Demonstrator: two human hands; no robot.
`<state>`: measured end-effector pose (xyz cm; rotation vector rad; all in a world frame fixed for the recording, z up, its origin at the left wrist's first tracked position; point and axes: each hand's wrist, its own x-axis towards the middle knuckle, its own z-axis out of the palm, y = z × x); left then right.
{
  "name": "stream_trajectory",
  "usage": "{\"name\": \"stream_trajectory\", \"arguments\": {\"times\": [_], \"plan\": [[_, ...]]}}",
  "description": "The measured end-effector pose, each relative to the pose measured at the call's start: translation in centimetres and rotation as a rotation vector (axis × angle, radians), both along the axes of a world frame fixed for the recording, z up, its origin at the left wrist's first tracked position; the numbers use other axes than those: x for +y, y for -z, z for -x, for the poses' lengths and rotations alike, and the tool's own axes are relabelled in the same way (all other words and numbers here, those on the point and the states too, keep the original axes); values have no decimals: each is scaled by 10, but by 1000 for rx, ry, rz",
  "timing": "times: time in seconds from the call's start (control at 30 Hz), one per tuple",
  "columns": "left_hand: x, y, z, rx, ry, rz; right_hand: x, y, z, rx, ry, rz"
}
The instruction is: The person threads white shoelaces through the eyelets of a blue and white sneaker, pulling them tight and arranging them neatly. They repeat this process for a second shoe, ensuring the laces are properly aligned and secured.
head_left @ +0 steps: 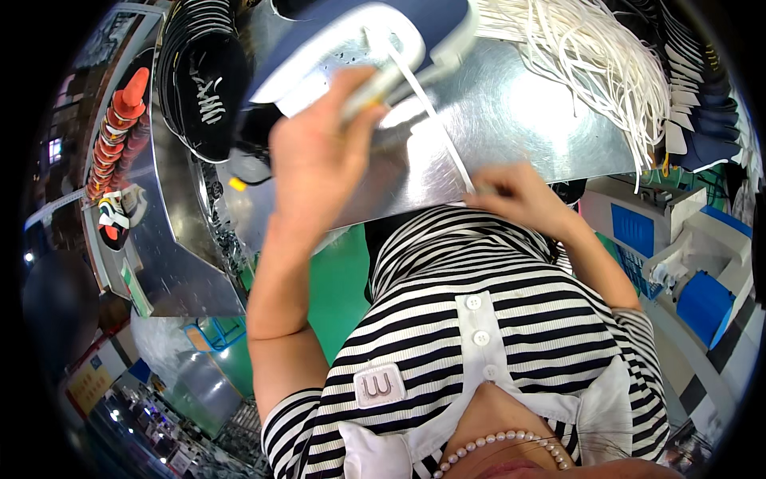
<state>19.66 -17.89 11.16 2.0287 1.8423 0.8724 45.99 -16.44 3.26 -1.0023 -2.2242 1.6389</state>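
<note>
Item: lacing in hand. Left hand (pixel 319 156), raised with fingers closed round the navy shoe (pixel 359 40) above the steel bench's (pixel 519 120) near edge; keep it steady. Right hand (pixel 519 195), low at that edge, pinches the white lace (pixel 435 128); draw it taut, not twisted.

A shiny steel worktable (pixel 519 120) stands over a green floor (pixel 339 287), with blue bins (pixel 706 303) at the right.
</note>
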Motion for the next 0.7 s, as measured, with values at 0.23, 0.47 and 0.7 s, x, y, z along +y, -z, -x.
{"name": "stream_trajectory", "arguments": {"times": [0.23,0.47,0.7], "plan": [[3,-1,-8,-73,129,264,-22,-16,-63,69,127,-135],[8,27,-17,105,170,454,39,-40,14,433,409,-17],[13,3,-37,57,169,285,98,-43,36,649,246,266]]}}
